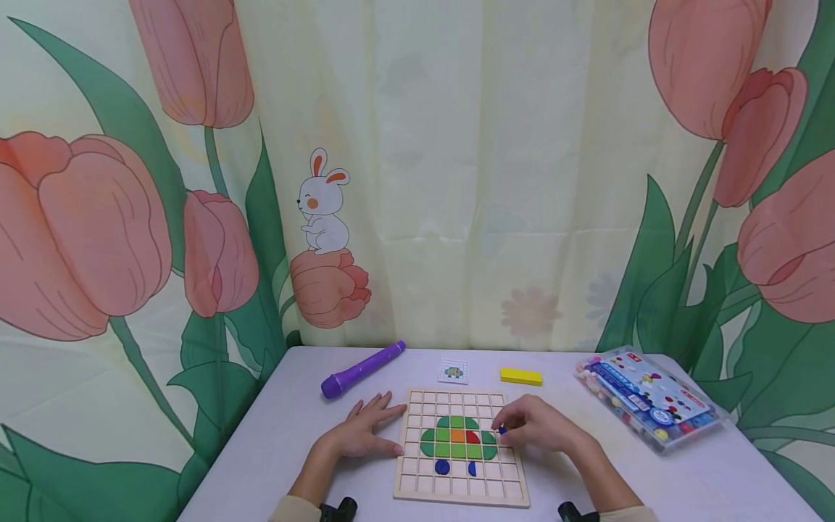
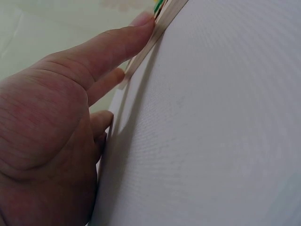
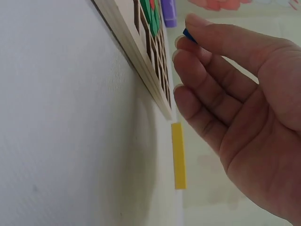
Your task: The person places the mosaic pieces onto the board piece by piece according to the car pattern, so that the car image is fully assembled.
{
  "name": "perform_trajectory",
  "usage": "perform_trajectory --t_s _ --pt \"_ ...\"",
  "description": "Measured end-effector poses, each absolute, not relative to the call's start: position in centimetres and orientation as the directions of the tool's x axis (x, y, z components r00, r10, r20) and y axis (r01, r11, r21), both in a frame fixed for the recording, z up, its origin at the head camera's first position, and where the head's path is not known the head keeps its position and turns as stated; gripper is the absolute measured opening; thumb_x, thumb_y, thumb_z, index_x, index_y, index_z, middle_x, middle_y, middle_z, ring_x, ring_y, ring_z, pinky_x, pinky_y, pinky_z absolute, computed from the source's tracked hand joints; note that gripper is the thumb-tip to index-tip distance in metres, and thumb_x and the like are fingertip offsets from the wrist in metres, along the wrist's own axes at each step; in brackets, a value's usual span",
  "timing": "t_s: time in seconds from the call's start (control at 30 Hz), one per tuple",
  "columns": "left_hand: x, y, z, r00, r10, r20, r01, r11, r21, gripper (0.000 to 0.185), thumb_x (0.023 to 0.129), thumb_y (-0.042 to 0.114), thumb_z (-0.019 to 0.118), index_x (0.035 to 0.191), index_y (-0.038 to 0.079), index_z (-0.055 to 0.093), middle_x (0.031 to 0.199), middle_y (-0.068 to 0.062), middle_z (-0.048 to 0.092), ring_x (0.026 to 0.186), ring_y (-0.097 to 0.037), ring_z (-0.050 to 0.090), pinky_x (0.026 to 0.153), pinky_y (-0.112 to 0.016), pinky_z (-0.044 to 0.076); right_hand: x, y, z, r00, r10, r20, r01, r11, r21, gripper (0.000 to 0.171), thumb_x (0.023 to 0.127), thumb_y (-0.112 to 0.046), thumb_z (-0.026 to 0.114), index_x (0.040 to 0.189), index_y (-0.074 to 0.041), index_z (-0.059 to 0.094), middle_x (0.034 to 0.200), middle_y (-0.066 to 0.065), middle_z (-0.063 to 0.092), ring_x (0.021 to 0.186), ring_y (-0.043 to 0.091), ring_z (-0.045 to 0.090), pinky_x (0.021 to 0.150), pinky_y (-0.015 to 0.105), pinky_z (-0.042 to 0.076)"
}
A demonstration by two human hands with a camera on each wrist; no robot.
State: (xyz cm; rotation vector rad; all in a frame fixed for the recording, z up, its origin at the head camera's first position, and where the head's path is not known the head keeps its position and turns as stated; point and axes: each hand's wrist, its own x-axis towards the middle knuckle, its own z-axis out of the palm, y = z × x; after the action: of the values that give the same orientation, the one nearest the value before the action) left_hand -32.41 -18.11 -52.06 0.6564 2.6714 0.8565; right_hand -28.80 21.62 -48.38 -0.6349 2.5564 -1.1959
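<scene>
A wooden grid board (image 1: 417, 486) lies on the table with green, orange and red pieces forming a pattern in its middle. Below that pattern sit a round dark blue shape (image 1: 442, 467) and a blue half-round piece (image 1: 472, 469). My left hand (image 1: 362, 431) rests at the board's left edge, fingers spread, the thumb touching the wooden rim in the left wrist view. Over the board's right side, my right hand (image 1: 538, 424) pinches a small blue piece (image 3: 189, 36) between thumb and fingertips; its full shape is hidden.
Behind the board lie a purple microphone-shaped stick (image 1: 362, 371), a small pattern card (image 1: 453, 371) and a yellow block (image 1: 520, 376). A clear plastic case (image 1: 652, 399) of colourful pieces stands at the right. A tulip-printed curtain (image 1: 483, 181) hangs behind the table.
</scene>
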Motion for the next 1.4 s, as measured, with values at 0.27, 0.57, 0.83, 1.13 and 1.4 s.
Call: perform_trajectory --t_s 0.27,0.57,0.83,1.13,1.4 --pt "-32.4 -18.1 -52.1 -0.862 0.495 -0.106 0.340 0.721 0.604 0.087 0.081 0.060 0.080 0.157 0.033 0.047 0.175 -0.011 0.019 0.163 -0.038 0.008 0.128 -0.066 -0.003 -28.5 20.5 -48.0 -0.868 -0.495 -0.044 -0.282 0.562 -0.777 0.015 0.096 -0.009 0.072 0.107 -0.012 0.081 0.099 0.003 0.079 0.085 0.019 0.065 0.075 0.021 0.053" --pt "-32.3 -18.2 -52.1 -0.859 0.503 -0.096 0.350 0.715 0.606 0.086 0.082 0.057 0.080 0.157 0.032 0.048 0.174 -0.013 0.020 0.163 -0.039 0.009 0.128 -0.067 -0.003 -28.3 19.3 -47.8 -0.835 -0.550 -0.010 -0.346 0.540 -0.767 0.010 0.093 -0.007 0.075 0.099 -0.012 0.082 0.096 0.000 0.079 0.086 0.015 0.065 0.079 0.019 0.053" --pt "-32.3 -18.2 -52.0 -0.860 0.501 -0.097 0.348 0.715 0.606 0.086 0.081 0.058 0.080 0.157 0.033 0.047 0.174 -0.012 0.020 0.163 -0.038 0.008 0.128 -0.067 -0.004 -28.0 18.2 -47.9 -0.823 -0.567 -0.019 -0.345 0.527 -0.777 0.006 0.091 -0.008 0.079 0.095 -0.013 0.081 0.091 -0.003 0.077 0.080 0.014 0.064 0.076 0.020 0.052" --pt "-32.5 -18.2 -52.0 -0.857 0.506 -0.096 0.354 0.714 0.605 0.087 0.081 0.060 0.079 0.157 0.033 0.047 0.175 -0.012 0.019 0.163 -0.038 0.008 0.128 -0.067 -0.003 -27.7 17.3 -48.3 -0.796 -0.603 -0.057 -0.335 0.517 -0.787 0.008 0.090 -0.007 0.080 0.090 -0.015 0.079 0.086 -0.003 0.077 0.076 0.011 0.064 0.074 0.020 0.053" --pt "-32.4 -18.2 -52.0 -0.857 0.506 -0.099 0.349 0.711 0.610 0.086 0.082 0.057 0.080 0.157 0.032 0.048 0.174 -0.013 0.020 0.163 -0.039 0.008 0.128 -0.067 -0.003 -27.6 16.9 -48.7 -0.789 -0.605 -0.105 -0.299 0.528 -0.795 0.010 0.089 -0.007 0.081 0.089 -0.017 0.079 0.085 -0.003 0.076 0.076 0.012 0.063 0.073 0.021 0.053"
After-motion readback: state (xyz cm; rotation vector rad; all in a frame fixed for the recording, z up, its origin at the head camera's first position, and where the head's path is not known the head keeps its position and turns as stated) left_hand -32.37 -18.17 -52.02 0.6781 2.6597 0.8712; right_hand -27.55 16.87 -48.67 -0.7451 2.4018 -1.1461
